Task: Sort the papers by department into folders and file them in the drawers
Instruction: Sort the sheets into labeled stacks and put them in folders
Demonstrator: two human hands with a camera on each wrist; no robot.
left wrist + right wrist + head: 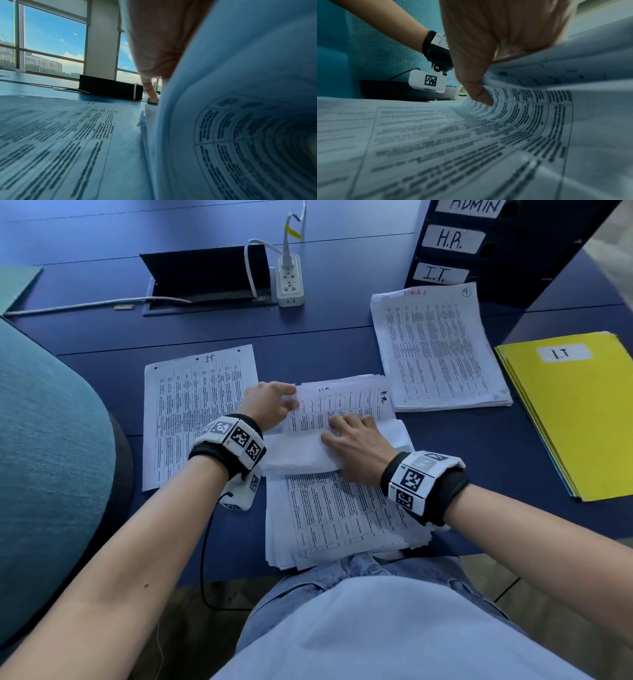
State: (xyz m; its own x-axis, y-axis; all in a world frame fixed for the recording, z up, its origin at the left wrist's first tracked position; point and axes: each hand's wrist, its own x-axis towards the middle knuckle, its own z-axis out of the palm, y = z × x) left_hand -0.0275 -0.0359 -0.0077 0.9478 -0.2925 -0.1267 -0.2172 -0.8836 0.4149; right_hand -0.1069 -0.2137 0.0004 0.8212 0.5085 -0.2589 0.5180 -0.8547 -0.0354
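A thick stack of printed papers (342, 518) lies at the table's near edge. Its upper sheets (339, 405) are curled back away from me, and the exposed page is marked "H.R.". My left hand (274, 404) pinches the left edge of those sheets. My right hand (352, 440) grips the fold, thumb under the curl (539, 108) and fingers on top. A pile marked "IT" (198, 412) lies to the left, and an "ADMIN" pile (438, 350) to the right. A yellow folder labelled "I.T" (575, 412) lies far right. The drawer unit (479, 251) carries ADMIN, H.R. and I.T. labels.
A power strip (290, 282) and an open cable box (209, 278) sit at the table's middle back, with a white cable running left. A teal chair (51, 474) stands close on the left. A green folder's corner (17, 285) shows at the far left.
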